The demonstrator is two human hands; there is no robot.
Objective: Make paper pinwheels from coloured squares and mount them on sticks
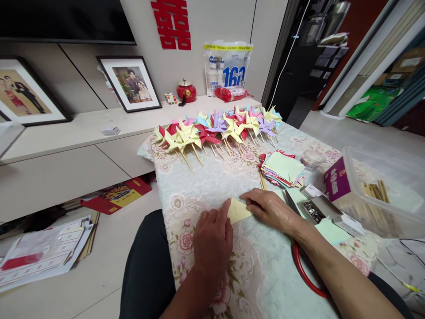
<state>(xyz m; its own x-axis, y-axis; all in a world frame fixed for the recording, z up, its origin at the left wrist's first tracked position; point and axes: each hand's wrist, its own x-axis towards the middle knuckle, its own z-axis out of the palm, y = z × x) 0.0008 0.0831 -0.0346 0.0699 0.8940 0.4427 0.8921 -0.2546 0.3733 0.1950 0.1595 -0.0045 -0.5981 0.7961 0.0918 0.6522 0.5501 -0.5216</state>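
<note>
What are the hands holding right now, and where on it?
Both hands press a folded yellow paper flat on the tablecloth: left hand at its left edge, right hand on its right corner.

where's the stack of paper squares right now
In the head view the paper stack lies on the flowered cloth, right of centre, just beyond the right hand and beside the small round tin.

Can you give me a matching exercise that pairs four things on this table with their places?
Things:
1. folded yellow paper square
2. row of colourful paper pinwheels
3. stack of coloured paper squares
4. clear plastic box

Places:
A. far end of table
B. right edge of table
C. under both hands
D. right of centre, behind the right hand

Pairs: 1-C, 2-A, 3-D, 4-B
</note>
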